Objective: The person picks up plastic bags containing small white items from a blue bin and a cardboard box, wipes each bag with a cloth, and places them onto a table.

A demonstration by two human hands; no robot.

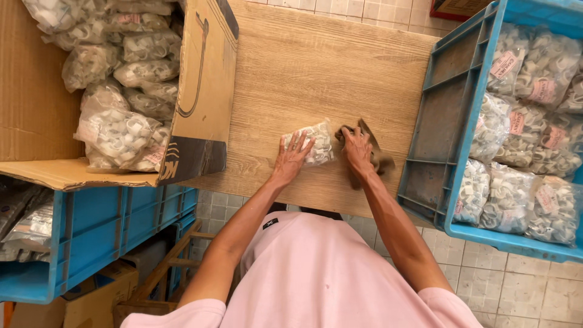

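Note:
A small clear bag of white plastic parts [319,141] lies on the wooden table [316,67]. My left hand [291,159] rests flat on the bag's near left side, fingers spread. My right hand [358,152] presses on a crumpled brown cloth [381,159] just right of the bag. The cloth lies partly under the palm and sticks out to the right and above the fingers.
An open cardboard box [203,91] at the left holds several similar bags. A blue plastic crate [449,115] at the right holds several labelled bags. Another blue crate [91,225] sits below the cardboard box. Tiled floor [522,285] shows beneath.

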